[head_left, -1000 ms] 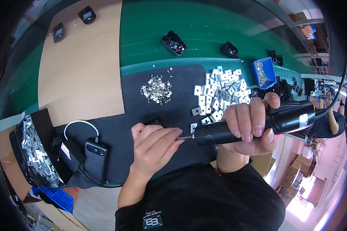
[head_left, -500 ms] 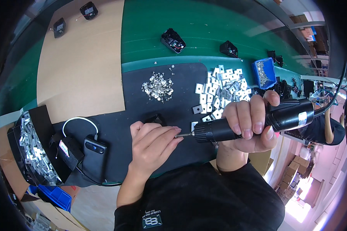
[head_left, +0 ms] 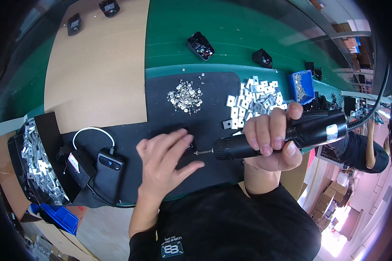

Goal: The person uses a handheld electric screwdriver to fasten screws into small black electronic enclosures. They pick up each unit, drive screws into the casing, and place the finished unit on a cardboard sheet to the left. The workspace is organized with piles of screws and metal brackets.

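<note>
My right hand [head_left: 272, 137] is wrapped round a black electric screwdriver [head_left: 239, 147], held level with its bit pointing left. At the tip of the bit sits what looks like a small screw [head_left: 197, 153]. My left hand [head_left: 163, 158] is open just left of the bit, thumb spread away from the fingers. Its fingertips reach over a small black part [head_left: 190, 145] on the dark mat, which they mostly hide; whether they touch it I cannot tell. Beyond the hands lies a pile of silver screws [head_left: 185, 98]. Square metal plates [head_left: 252, 98] are heaped to its right.
A blue bin [head_left: 307, 85] of small metal pieces stands at the right. Black housings [head_left: 200, 45] lie on the green surface and on a cardboard sheet [head_left: 100, 74]. At left are a power bank [head_left: 109, 161] and a black box of metal pieces [head_left: 39, 163]. Another person [head_left: 366, 148] is far right.
My left hand has let go of the bit's tip, opened and moved toward the black part. The screwdriver has shifted slightly left, and its tip now shows.
</note>
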A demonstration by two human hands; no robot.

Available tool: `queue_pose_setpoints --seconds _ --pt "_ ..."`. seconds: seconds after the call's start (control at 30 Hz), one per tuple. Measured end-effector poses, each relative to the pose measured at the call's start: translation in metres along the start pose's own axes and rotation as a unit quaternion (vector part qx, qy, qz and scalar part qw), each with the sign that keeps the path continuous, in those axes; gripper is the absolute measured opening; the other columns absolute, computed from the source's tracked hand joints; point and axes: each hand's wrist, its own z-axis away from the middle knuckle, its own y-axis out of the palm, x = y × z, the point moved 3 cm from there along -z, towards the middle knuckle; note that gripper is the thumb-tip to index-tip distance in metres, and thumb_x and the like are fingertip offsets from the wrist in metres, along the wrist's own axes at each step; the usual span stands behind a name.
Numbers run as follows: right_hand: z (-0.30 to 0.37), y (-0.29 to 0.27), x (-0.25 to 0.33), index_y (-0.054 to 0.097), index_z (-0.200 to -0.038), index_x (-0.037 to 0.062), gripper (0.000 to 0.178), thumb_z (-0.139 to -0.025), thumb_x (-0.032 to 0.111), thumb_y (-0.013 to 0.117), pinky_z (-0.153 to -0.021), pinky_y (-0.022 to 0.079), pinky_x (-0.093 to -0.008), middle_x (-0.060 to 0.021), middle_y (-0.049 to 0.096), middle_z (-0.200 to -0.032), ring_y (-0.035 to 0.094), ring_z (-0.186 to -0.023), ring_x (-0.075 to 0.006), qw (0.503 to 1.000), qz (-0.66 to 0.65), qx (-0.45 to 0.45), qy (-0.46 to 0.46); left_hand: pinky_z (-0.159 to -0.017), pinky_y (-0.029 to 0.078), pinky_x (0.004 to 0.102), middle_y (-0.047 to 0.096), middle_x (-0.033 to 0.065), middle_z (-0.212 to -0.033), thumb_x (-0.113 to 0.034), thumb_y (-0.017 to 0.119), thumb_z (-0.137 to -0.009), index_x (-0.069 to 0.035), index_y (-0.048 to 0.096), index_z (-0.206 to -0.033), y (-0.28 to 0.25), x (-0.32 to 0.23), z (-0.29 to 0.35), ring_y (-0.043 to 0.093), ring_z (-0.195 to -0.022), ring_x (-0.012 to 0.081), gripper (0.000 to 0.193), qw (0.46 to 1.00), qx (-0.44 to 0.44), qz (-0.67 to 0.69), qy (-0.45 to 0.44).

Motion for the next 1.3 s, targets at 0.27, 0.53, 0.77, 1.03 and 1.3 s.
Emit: queue_pose_setpoints --seconds 0.27,0.53,0.77,1.03,1.3 --pt "0.004 0.006 -0.034 0.039 -0.111 0.01 0.044 -0.077 0.012 0.067 -0.057 0.044 -0.0295 -0.0004 0.048 -0.068 0.05 -0.056 -0.0136 0.996 0.07 -0.054 0.019 -0.097 0.029 0.0433 0.044 0.0145 -0.137 -0.031 0.085 -0.051 -0.002 0.04 -0.133 0.014 0.02 0.017 0.045 -0.121 0.0305 0.098 0.991 0.087 -0.075 -0.063" --pt "0.001 0.01 -0.039 0.037 -0.109 0.0093 0.038 -0.081 0.007 0.063 -0.058 0.047 -0.0298 -0.0014 0.05 -0.069 0.051 -0.057 -0.0123 0.989 0.147 0.029 -0.003 -0.089 0.033 0.0407 0.059 0.0101 -0.114 -0.028 0.083 -0.055 -0.003 0.052 -0.121 0.018 0.024 0.012 0.055 -0.1 0.0258 0.078 0.998 0.019 -0.019 -0.055" --pt "0.001 0.007 -0.042 0.038 -0.108 0.0095 0.038 -0.08 0.006 0.063 -0.059 0.047 -0.0306 -0.0017 0.051 -0.069 0.052 -0.058 -0.0134 0.99 0.14 0.027 0.011 -0.084 0.032 0.0363 0.06 0.0062 -0.109 -0.029 0.082 -0.051 -0.005 0.058 -0.115 0.015 0.022 0.007 0.054 -0.094 0.0213 0.072 0.997 0.021 -0.045 -0.059" --pt "-0.001 0.007 -0.044 0.042 -0.099 0.0088 0.033 -0.075 -0.005 0.061 -0.061 0.049 -0.0323 -0.0055 0.051 -0.072 0.053 -0.06 -0.015 0.986 0.14 0.084 0.034 -0.085 0.031 0.0367 0.061 0.0039 -0.103 -0.03 0.082 -0.048 -0.007 0.062 -0.111 0.014 0.02 -0.004 0.053 -0.091 0.0198 0.07 0.995 0.023 -0.058 -0.072" --pt "0.0 0.002 -0.049 0.038 -0.096 0.0145 0.034 -0.079 0.013 0.068 -0.058 0.041 -0.0282 0.0002 0.048 -0.07 0.048 -0.057 -0.0122 0.99 0.138 0.017 0.037 -0.088 0.031 0.038 0.062 0.0045 -0.1 -0.032 0.082 -0.048 -0.007 0.062 -0.109 0.012 0.014 -0.015 0.053 -0.093 0.0216 0.069 0.995 0.028 -0.075 -0.065"
